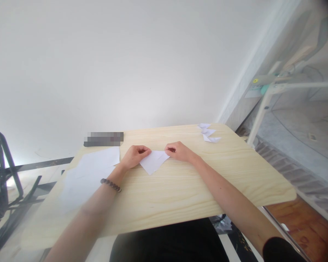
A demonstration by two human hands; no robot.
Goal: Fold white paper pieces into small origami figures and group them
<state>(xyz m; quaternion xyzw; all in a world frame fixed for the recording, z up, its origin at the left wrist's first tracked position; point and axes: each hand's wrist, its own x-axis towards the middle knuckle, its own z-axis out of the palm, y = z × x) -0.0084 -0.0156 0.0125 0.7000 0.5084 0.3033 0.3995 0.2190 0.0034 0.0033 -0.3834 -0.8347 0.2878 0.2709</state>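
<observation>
Nearest to us, a lap in black cloth [169, 242] shows under the near edge of the pale wood-grained table [180, 196], and a short black sleeve [278, 249] ends on the right arm beyond the table's near right part. A bracelet of dark round beads [110, 185] circles the left wrist.

Farther in, near the middle of the table, we find the small white folded paper piece [153, 162] — one point turned toward the near edge, its straight upper side stretching between the two hands. The left hand [134, 156] pinches its left corner between thumb and forefinger; the right hand [179, 151] pinches its right corner in the same way, the other fingers curled in.

Left of the left hand, overlapping flat white paper sheets [95, 174] lie along the table's left edge, partly behind the left forearm. Past them, at the far left corner, sits a dark grey oblong thing [105, 139] — it is pixelated, so we cannot tell what it is. Toward the far right corner we see small pointed white folded papers [208, 132], set close together in a row. A plain white wall [153, 65] rises behind the far edge.
</observation>
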